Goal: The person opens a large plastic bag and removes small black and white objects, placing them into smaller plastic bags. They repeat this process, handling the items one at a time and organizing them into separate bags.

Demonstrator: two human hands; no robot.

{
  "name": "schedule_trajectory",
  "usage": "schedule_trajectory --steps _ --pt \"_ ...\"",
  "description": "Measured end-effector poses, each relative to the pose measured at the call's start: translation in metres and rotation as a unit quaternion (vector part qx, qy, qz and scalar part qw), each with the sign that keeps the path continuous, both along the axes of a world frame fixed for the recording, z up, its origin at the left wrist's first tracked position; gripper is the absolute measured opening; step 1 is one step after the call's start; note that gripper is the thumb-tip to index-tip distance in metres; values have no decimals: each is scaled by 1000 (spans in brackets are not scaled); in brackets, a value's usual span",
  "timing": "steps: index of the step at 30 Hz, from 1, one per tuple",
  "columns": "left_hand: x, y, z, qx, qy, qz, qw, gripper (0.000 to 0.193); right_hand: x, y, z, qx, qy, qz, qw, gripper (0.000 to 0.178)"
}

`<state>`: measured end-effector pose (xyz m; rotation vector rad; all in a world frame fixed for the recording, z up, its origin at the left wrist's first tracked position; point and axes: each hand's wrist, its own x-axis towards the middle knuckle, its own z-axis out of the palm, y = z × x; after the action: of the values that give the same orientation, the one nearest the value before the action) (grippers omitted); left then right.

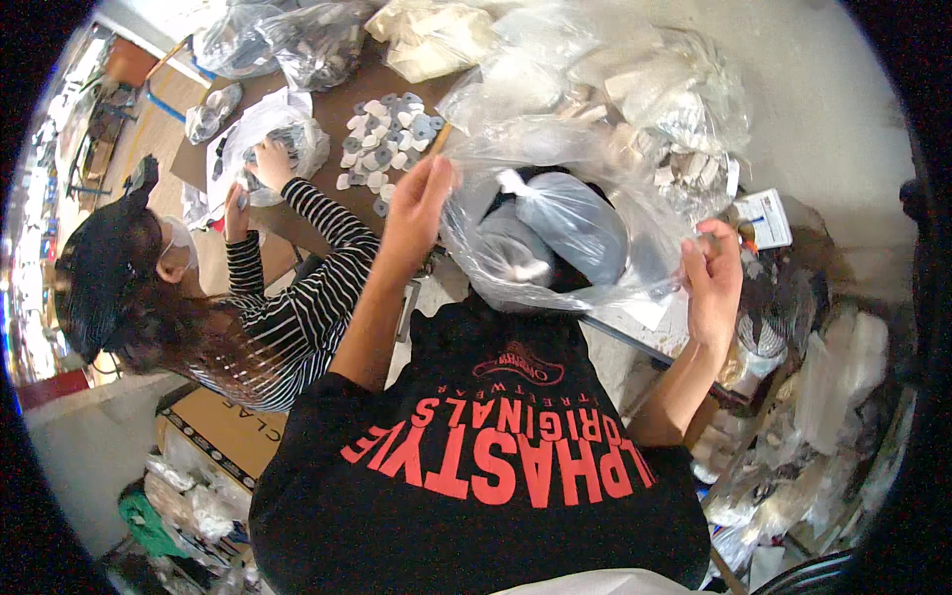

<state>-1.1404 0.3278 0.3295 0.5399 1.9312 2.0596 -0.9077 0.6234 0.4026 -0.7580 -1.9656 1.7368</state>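
Observation:
Between my hands a large clear plastic bag point(535, 144) is spread with its mouth wide. My left hand point(421, 203) grips the bag's left rim, fingers closed on the film. On the other side my right hand point(712, 273) pinches the right rim. Inside lie smaller tied plastic bags: a bluish-grey one point(575, 223) with a knotted white top, and a greyish one point(511, 248) beside it. Something black shows around them; what it is I cannot make out.
Left of me a co-worker in a striped sleeve point(332, 233) handles a clear bag point(297, 144). Grey and white flat pieces point(387, 139) lie heaped on the brown table point(342, 94). Filled plastic bags point(684, 89) crowd the back. A cardboard box point(213, 426) stands lower left; wrapped goods point(833, 397) pile up right.

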Motion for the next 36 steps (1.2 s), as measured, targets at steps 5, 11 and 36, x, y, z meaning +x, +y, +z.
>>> schedule_trajectory --steps 5,11,36 --pt "27 17 -14 174 -78 67 979 33 -27 -11 -45 111 95 -108 983 16" --pt "65 51 -1 57 123 -196 971 27 -53 -63 -25 82 141 111 980 12" --pt "22 38 -29 -17 84 -196 977 46 -85 -33 -124 -435 324 55 838 30"
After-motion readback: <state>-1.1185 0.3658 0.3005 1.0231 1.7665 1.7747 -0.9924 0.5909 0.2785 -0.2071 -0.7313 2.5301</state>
